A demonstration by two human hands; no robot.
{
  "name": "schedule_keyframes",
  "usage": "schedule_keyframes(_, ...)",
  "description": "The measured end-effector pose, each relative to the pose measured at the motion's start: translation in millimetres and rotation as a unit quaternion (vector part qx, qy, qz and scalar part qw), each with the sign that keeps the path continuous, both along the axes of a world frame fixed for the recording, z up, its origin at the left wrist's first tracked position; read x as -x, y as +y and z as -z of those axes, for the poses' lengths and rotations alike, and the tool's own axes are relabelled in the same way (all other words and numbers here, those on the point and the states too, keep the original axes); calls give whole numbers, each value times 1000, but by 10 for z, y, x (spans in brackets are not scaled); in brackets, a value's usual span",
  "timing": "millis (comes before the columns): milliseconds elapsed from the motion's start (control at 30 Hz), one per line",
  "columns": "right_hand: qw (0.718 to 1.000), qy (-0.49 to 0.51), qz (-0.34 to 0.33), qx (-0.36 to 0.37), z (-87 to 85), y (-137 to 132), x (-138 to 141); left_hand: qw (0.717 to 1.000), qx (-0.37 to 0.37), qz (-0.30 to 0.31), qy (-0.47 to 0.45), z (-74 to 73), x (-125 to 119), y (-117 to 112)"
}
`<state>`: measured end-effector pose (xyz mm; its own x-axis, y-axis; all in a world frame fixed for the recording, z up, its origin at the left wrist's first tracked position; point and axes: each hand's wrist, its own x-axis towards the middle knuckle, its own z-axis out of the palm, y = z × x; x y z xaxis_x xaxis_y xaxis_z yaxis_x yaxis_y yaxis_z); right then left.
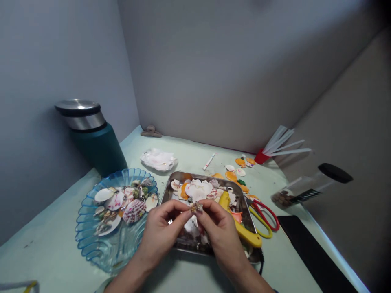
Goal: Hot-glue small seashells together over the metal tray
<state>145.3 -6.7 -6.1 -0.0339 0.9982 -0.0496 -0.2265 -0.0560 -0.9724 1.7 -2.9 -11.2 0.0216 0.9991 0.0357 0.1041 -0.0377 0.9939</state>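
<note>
The small pinched piece looked mottled brown and grey to me. The glue gun was bright yellow, the scissors red and yellow-green at the handles, the plate see-through blue, the ribbed shell purple-and-white, the bottle teal.

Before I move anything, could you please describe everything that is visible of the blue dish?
The blue dish looks like transparent glass or plastic, with a wavy, scalloped rim and ribbed sides. It sits upright on the pale table, just left of the metal tray. Assorted shells, from white to purplish, are heaped mostly over its far part. The left hand hides some of its right side; I cannot tell whether they touch.
</note>
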Motion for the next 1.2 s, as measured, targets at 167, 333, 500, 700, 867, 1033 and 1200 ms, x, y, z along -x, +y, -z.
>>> schedule_keyframes(167, 999, 23, -5, 22, -19, -5, -6, 1000, 15, 21, -10, -25, -6, -7)
schedule_keyframes(333, 1000, 11, 12, -5, 33, -2, -20, 994, 55, 79, -47, -83, -24, 1)
schedule_keyframes(500, 997, -38, 15, -67, 48, 13, -31, 988, 78, 96, -97, -145, -16, -4)
schedule_keyframes(700, 987, -93, 19, -132, 52, 1, -21, 987, 71, 103, -105, -145, 2, -1)
schedule_keyframes(867, 986, -91, 21, -139, 73, -15, -22, 986, 71, 104, -109, -117, 13, 4)
schedule_keyframes(1033, 987, -80, 28, -133, 72, -16, -14, 984, 80, 104, -118, -121, 6, -2)
schedule_keyframes(1200, 991, -67, 29, -111, 74, -14, -8, 982, 97, 93, -135, -138, -18, 12)
